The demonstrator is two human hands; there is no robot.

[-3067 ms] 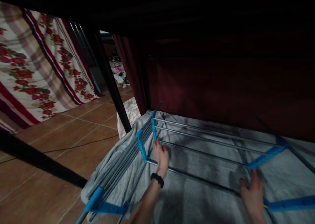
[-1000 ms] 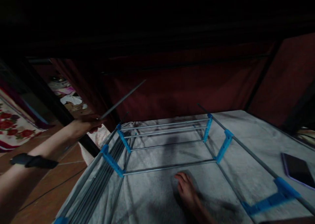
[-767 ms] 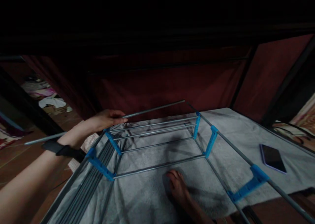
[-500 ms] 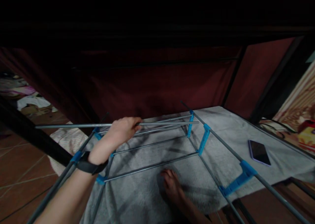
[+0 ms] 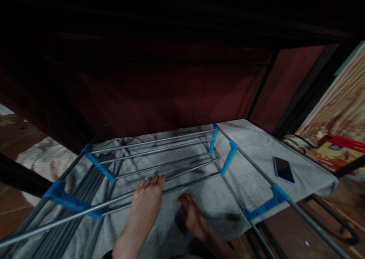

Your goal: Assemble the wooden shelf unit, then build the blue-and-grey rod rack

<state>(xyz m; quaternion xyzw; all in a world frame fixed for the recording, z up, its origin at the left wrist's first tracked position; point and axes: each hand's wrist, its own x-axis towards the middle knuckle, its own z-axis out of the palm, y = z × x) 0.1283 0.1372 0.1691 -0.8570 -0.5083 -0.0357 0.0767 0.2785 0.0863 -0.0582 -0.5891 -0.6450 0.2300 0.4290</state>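
Observation:
A rack of grey metal rods and blue plastic connectors [image 5: 228,158] lies flat on a grey cloth [image 5: 251,145]. My left hand [image 5: 146,204] is closed over a loose grey rod [image 5: 71,217], which slants from the lower left across the rack to its far side. The fingers curl over this rod near its middle. My right hand [image 5: 192,215] rests open on the cloth just right of the left hand, fingers spread, below the nearest crossbar. A bundle of spare rods [image 5: 76,188] lies along the rack's left side.
A dark phone [image 5: 283,169] lies on the cloth at the right. A red and yellow box [image 5: 339,152] sits beyond the right edge. A dark red curtain [image 5: 159,92] hangs behind. Black frame bars [image 5: 17,177] cross at left; tiled floor shows below right.
My left hand lifted a loose rod from the left side, swung it over the rack and lowered it across the crossbars. My right hand stayed flat on the cloth. The view turned right.

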